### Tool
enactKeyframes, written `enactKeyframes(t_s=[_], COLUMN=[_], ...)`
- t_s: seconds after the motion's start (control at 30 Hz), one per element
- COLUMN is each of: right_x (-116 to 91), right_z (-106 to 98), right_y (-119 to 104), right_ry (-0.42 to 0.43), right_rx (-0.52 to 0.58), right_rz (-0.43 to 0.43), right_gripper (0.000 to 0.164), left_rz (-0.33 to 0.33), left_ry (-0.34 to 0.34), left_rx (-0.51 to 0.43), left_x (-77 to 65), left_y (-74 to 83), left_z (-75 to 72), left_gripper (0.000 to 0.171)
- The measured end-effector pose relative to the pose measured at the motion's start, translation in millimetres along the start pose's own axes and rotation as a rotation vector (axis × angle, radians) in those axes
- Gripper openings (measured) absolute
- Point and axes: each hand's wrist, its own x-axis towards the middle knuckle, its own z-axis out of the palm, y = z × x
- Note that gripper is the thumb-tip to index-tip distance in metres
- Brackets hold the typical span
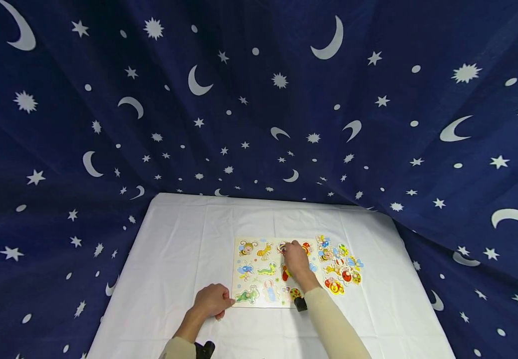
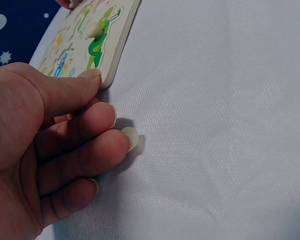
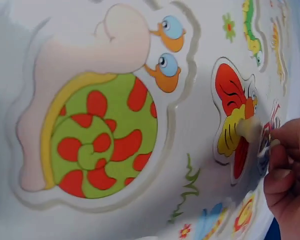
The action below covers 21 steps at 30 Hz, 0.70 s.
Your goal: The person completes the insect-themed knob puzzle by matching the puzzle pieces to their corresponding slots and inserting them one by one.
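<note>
A flat wooden insect puzzle board [image 1: 259, 284] lies on the table. My left hand [image 1: 211, 300] is at its near left corner, with the thumb [image 2: 85, 82] on the corner and the other fingers curled beside it. Close by, a green grasshopper piece [image 2: 101, 37] with a pale knob sits in its slot. Over the far row, my right hand [image 1: 297, 259] pinches a dark striped bug piece [image 3: 265, 147], partly hidden by the fingers. A red and yellow butterfly piece [image 3: 235, 117] with a knob lies in its slot just before that hand.
Several loose insect pieces [image 1: 334, 285] are heaped right of the board, some overlapping. The board's snail picture [image 3: 100, 135] shows a recessed outline and no knob. A white cloth [image 1: 182, 249] covers the table, and a dark blue star-patterned curtain [image 1: 250, 124] hangs around it.
</note>
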Motion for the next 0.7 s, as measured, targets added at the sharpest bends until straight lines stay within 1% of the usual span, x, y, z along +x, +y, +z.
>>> enactKeyframes(t_s=[0.03,0.13,0.23,0.37,0.47,0.7], right_x=[-1,-4,-6,-9,-10,-9], right_z=[0,-1,-3,-7,-10,-18], right_y=[1,6,14,24,31,45], right_ry=[0.010,0.061,0.109,0.101,0.082,0.138], right_rx=[0.019,0.064,0.073,0.077,0.094,0.113], right_rz=[0.010,0.041,0.042,0.046,0.074,0.133], right_gripper=[0.006,0.010,0.013,0.018,0.021,0.015], left_rz=[0.009,0.006,-0.004,-0.031,-0.035,0.000], left_ry=[0.003,0.001,0.002,-0.003,-0.008,-0.003], left_rx=[0.000,0.005,0.005,0.001,0.003,-0.001], left_x=[0.1,0.4,0.7,0.1,0.1,0.0], left_y=[-0.2,0.4,1.4,2.3,1.7,-0.3], left_z=[0.0,-0.8,-1.5,-2.1,-2.3,-1.0], left_gripper=[0.034,0.034,0.033,0.033,0.033,0.033])
